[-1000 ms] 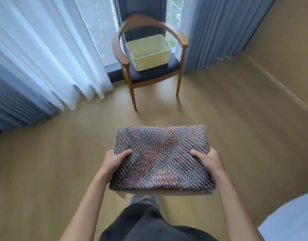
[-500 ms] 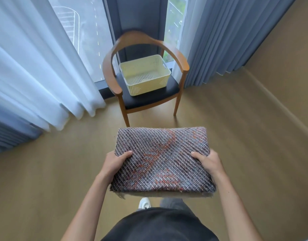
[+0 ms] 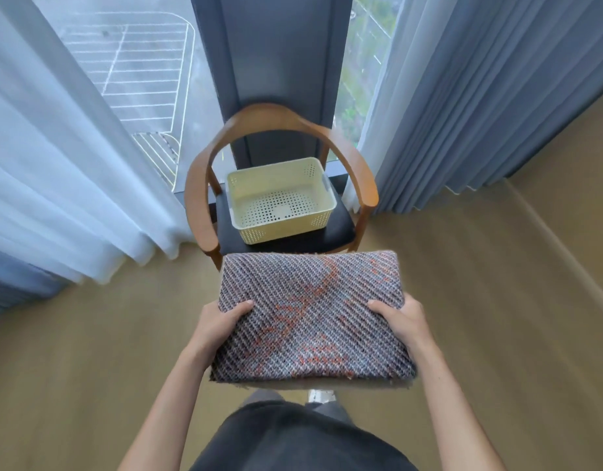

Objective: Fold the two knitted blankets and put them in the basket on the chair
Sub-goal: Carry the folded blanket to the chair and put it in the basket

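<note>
A folded knitted blanket, grey with orange streaks, is held flat in front of me. My left hand grips its left edge, thumb on top. My right hand grips its right edge the same way. Just beyond the blanket's far edge stands a wooden armchair with a black seat. On that seat sits a cream perforated plastic basket with nothing in it. The second blanket is not in view.
White sheer curtains hang at the left and grey curtains at the right of the window behind the chair. A beige wall runs along the right. Wooden floor lies around me.
I have walked closer to the chair: it and the basket now loom just past the blanket. Both hands keep the same grip on the folded blanket.
</note>
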